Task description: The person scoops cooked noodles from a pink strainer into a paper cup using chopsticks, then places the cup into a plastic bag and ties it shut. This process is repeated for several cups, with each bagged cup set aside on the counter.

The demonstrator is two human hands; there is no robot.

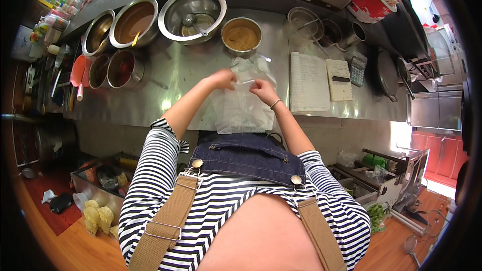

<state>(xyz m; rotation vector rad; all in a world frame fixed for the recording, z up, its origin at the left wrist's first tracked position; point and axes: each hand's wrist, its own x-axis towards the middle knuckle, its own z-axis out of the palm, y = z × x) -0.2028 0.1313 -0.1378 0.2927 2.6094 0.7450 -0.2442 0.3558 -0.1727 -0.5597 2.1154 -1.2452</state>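
Observation:
A translucent plastic bag (244, 111) lies at the front of the steel counter and reaches over its edge. My left hand (224, 79) pinches the bag's upper part from the left. On the other side, my right hand (262, 89) has its fingers closed on the bag, where a narrow whitish strip shows between the hands. Just beyond the bag stands a steel pot (241, 37) of yellowish-brown paste, with a spoon handle (263, 57) sticking out towards me.
A large steel bowl (165, 26) with a ladle stands back left, beside a bowl of brown sauce (135, 20) and several pots. Right of the bag lie an open notebook (309, 82), a smaller notepad (340, 90) and a calculator (358, 69). A pan (388, 73) stands further right.

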